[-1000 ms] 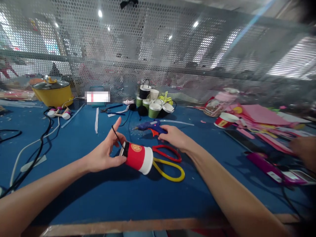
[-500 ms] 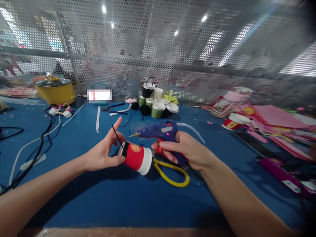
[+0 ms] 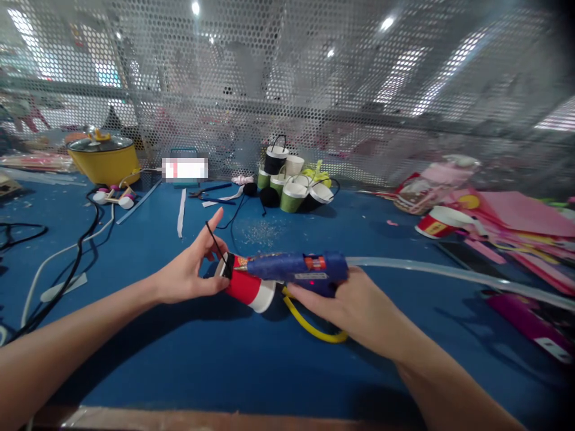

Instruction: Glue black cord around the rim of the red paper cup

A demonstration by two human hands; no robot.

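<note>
On its side, tilted, a red and white paper cup (image 3: 245, 289) with a black band near its rim is gripped by my left hand (image 3: 197, 263). A thin black cord (image 3: 214, 240) rises from the band beside my raised index finger. My right hand (image 3: 354, 305) is wrapped round a blue hot glue gun (image 3: 291, 267), whose red light is lit. The gun's nozzle is over the cup close to the black band; whether it touches, I cannot tell. A clear glue stick (image 3: 426, 269) sticks out of its back. Behind the cup lies a yellow loop (image 3: 309, 326), partly covered by my right hand.
Several small cups (image 3: 293, 196) stand at the back by the mesh panel, beside black yarn balls (image 3: 269, 197) and pliers (image 3: 211, 191). A yellow pot (image 3: 105, 161) and cables stand left. Pink paper (image 3: 503, 218), another red cup (image 3: 438, 222) and a purple tool (image 3: 523, 320) lie right.
My right hand has swung the glue gun so its nozzle comes down over the cup near the black band. The glue stick now points right. My left hand keeps its hold on the cup.
</note>
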